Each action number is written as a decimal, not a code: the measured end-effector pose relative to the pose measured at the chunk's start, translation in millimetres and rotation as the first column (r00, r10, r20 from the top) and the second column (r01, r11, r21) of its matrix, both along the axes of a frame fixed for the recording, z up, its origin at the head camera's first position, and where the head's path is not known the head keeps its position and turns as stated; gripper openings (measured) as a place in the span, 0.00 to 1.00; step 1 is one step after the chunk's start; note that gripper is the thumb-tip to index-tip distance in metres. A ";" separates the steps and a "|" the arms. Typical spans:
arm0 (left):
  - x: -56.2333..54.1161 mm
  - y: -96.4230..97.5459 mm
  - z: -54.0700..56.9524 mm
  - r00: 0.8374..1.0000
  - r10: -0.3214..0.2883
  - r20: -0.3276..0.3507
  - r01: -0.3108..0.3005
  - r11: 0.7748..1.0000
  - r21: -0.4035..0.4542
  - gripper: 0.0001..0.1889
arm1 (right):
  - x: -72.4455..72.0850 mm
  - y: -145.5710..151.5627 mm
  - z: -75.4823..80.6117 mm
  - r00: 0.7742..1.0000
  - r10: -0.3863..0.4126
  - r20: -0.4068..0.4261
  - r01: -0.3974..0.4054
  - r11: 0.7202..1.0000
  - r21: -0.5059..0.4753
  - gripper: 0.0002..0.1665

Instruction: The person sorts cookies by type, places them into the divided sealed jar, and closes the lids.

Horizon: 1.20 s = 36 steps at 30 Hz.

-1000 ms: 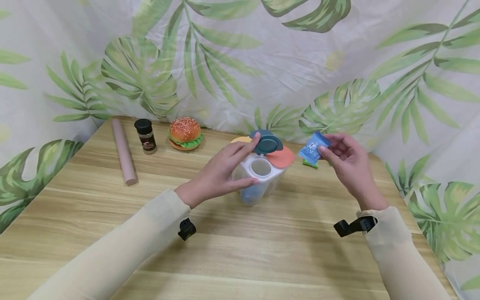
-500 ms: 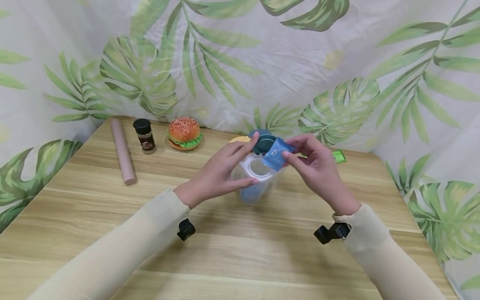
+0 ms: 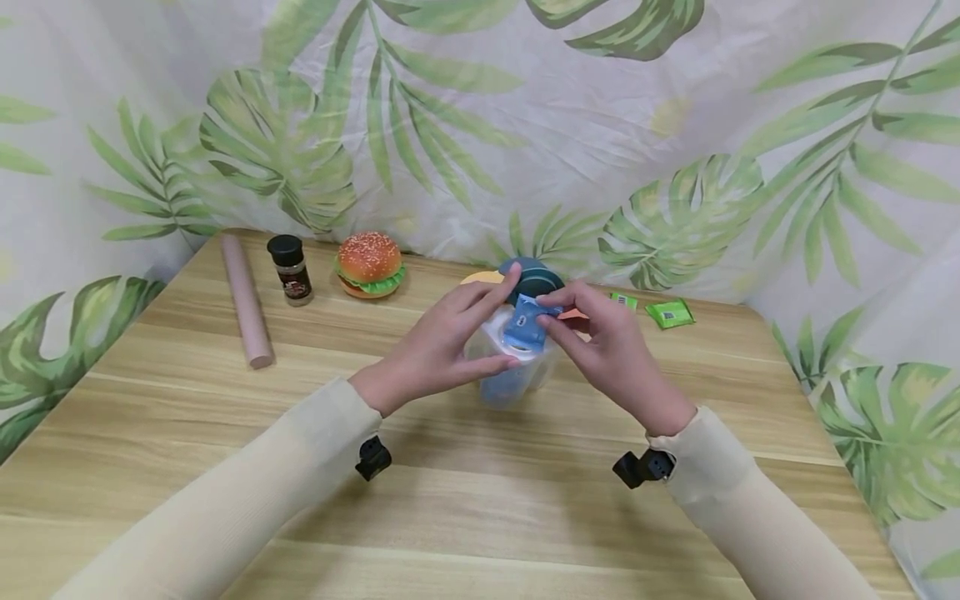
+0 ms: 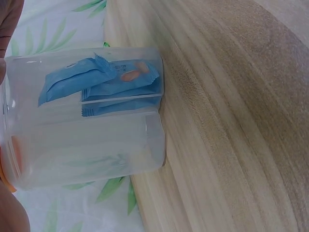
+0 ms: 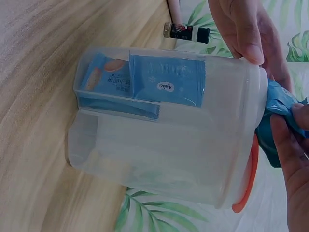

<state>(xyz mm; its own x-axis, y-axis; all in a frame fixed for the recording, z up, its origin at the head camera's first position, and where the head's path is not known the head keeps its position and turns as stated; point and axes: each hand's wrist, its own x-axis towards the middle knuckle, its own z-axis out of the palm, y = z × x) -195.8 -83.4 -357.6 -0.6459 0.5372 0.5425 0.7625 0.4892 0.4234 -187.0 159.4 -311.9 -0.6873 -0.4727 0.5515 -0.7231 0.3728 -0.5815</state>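
A clear plastic storage container (image 5: 159,140) with a white top stands on the table. Its dark teal flap (image 3: 534,279) is raised beside a round opening. My left hand (image 3: 442,346) holds the container's top, thumb on the near rim and index finger by the raised flap. Between thumb and fingers, my right hand (image 3: 607,350) pinches a blue snack packet (image 3: 525,323) right over the opening, covering most of it. Several similar blue packets (image 4: 120,79) lie inside one compartment, visible through the wall. An orange flap (image 5: 246,174) covers another part of the top.
Two green packets (image 3: 670,313) lie at the back right. Toward the back left are a toy hamburger (image 3: 371,265), a black-capped spice jar (image 3: 291,271) and a pinkish rod (image 3: 246,302). A leaf-patterned cloth (image 3: 450,125) hangs behind the wooden table (image 3: 480,517).
My right hand has moved left with the blue packet, from the container's right side to over its opening. The green packets have come into fuller view. My left hand has stayed put.
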 end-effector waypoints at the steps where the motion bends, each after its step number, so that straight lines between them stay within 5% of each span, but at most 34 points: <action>1: -0.3 0.5 -0.3 1.000 -0.001 -0.003 0.001 1.000 0.001 0.54 | 0.1 -0.1 -0.1 1.000 -0.002 -0.022 0.002 1.000 0.011 0.12; 9: -0.3 0.8 0.1 1.000 -0.005 -0.002 0.005 1.000 0.003 0.54 | -1.8 -2.5 -0.8 0.997 0.010 -0.080 -0.006 0.999 0.042 0.11; 19: 0.3 0.8 -0.1 1.000 0.005 0.000 -0.005 1.000 -0.010 0.54 | -3.8 1.9 -1.5 0.998 0.026 0.054 -0.028 0.999 0.041 0.07; 36: 0.5 3.7 -0.8 1.000 0.015 -0.010 -0.016 1.000 -0.016 0.54 | -7.2 14.2 9.4 0.993 0.084 0.086 -0.096 0.984 0.149 0.10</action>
